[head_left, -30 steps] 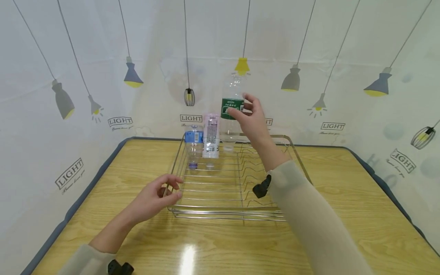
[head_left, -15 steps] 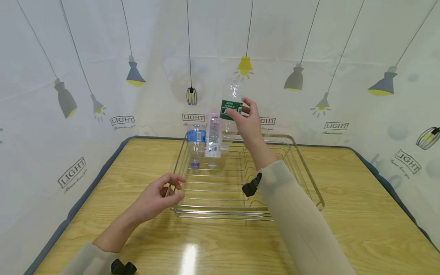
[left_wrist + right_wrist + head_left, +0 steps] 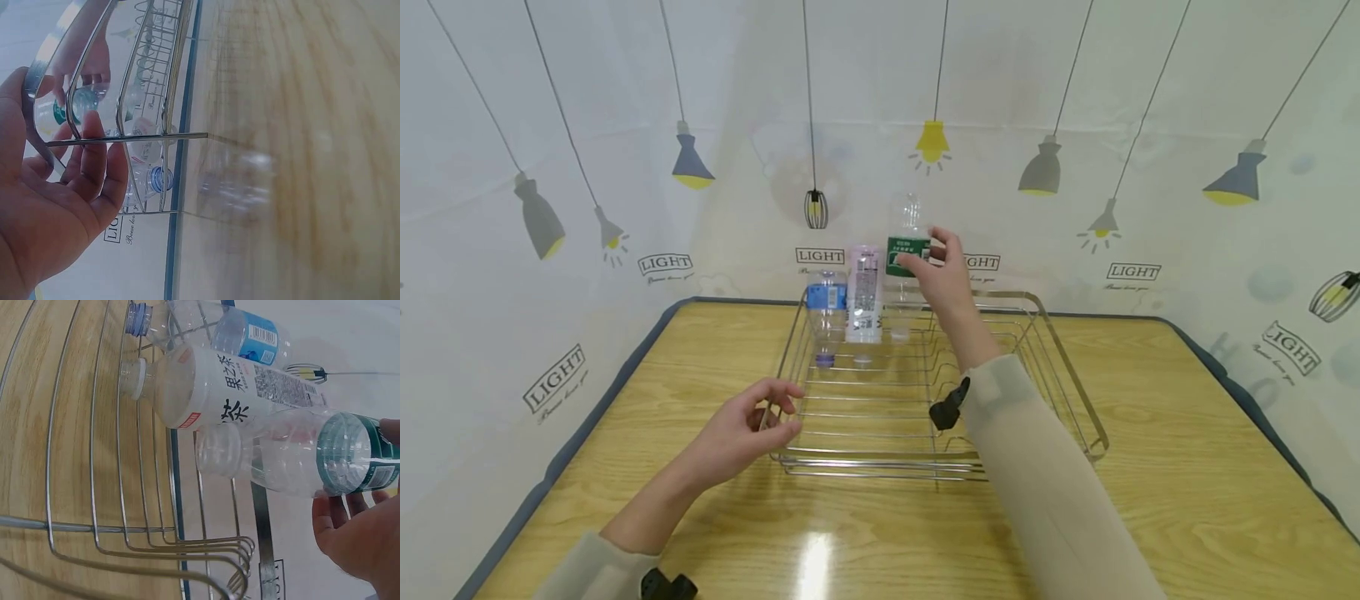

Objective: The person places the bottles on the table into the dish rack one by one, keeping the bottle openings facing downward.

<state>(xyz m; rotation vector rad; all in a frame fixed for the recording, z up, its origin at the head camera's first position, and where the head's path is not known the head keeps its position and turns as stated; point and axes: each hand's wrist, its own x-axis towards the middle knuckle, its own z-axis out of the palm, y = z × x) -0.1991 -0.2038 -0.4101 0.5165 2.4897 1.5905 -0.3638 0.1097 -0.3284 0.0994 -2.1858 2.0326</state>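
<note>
My right hand [image 3: 946, 271] pinches a clear plastic bottle [image 3: 910, 254] round its green label. The bottle is upside down, its neck low over the back of a wire dish rack [image 3: 865, 454]; in the right wrist view its mouth [image 3: 206, 449] points at the rack wires. Just left of it, a white-and-pink-labelled bottle [image 3: 864, 296] and a blue-labelled bottle [image 3: 827, 312] stand neck down in the rack. At the rack's front left corner, my left hand [image 3: 748, 429] holds the rim, with fingers [image 3: 94, 169] curled round the metal in the left wrist view.
The rack stands on a wooden table [image 3: 880, 542]. Wavy wire dividers [image 3: 943, 367] run along the rack's right half. Behind the table hangs a white cloth [image 3: 865, 83] printed with lamps.
My right hand first shifted slightly left with the green-labelled bottle, then lowered it toward the rack. The left hand has stayed on the rim.
</note>
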